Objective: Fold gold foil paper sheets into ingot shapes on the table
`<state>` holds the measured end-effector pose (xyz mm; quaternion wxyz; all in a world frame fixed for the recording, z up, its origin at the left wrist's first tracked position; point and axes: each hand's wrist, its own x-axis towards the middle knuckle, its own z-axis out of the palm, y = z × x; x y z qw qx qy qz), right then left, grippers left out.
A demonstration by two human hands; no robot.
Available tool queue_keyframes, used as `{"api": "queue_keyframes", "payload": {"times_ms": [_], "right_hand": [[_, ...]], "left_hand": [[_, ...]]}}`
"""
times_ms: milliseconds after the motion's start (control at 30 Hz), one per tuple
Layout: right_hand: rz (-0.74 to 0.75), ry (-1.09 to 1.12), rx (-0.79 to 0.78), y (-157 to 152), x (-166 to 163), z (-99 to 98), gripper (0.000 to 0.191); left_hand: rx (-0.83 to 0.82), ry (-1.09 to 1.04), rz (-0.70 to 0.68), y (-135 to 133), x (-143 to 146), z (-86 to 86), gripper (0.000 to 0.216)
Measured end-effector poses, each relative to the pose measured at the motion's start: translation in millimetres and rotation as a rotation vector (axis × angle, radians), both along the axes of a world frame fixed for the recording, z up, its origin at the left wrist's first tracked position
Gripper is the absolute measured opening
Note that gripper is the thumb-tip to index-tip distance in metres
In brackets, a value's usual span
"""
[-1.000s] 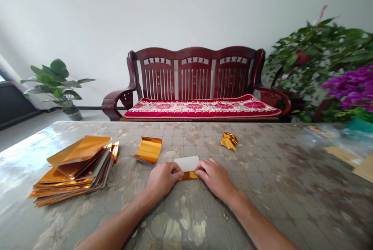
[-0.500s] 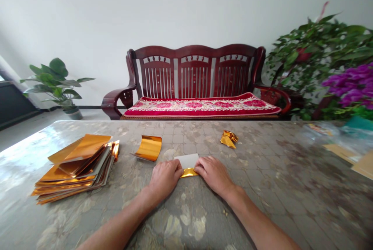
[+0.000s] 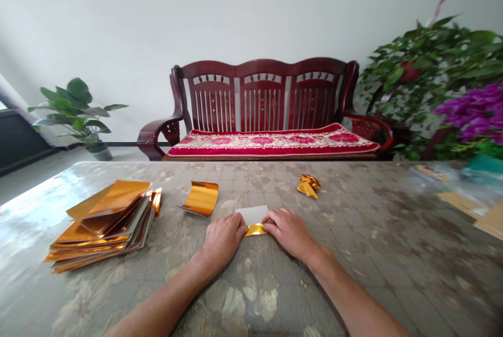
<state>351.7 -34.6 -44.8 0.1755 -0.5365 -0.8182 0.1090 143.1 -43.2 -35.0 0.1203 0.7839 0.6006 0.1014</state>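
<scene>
Pinching opposite ends of a folded foil sheet (image 3: 255, 229), the left hand (image 3: 225, 235) and right hand (image 3: 288, 229) are holding it between them, its long axis running roughly parallel to the far edge of the patterned table (image 3: 353, 211) beneath. Stacked sheets (image 3: 98, 232) are lying toward the left edge; a wooden bench (image 3: 259, 68) is standing beyond.

No readable text or labels

A grey floral-patterned tabletop (image 3: 236, 266) carries a stack of shiny gold sheets (image 3: 98, 232) towards its left edge; nearer the far edge, a curled gold sheet (image 3: 201, 198), crumpled gold foil (image 3: 309, 186); rightward, clear plastic packaging (image 3: 432, 175), flat tan card (image 3: 491, 224).
</scene>
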Motion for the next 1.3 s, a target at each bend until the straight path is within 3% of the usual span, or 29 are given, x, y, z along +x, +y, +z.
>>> {"api": "queue_keyframes", "payload": {"times_ms": [600, 733, 867, 1000, 1300], "right_hand": [[-0.050, -0.031, -0.004, 0, -6, 3.3, 0.008], [-0.064, -0.025, 0.009, 0, -7, 1.1, 0.008], [-0.079, -0.019, 0.013, 0, -7, 0.3, 0.009], [-0.101, -0.010, -0.008, 0, -8, 1.0, 0.013], [-0.152, 0.024, 0.057, -4, -11, -10.2, 0.018]], "left_hand": [[-0.012, 0.013, 0.015, -3, 2, -0.5, 0.011], [0.082, 0.014, -0.005, -2, 0, -3.8, 0.012], [0.239, 0.023, -0.133, 0, -3, -11.3, 0.019], [0.244, 0.030, -0.311, -1, -5, -16.9, 0.018], [0.208, 0.297, -0.421, -23, -2, -3.3, 0.034]]}}
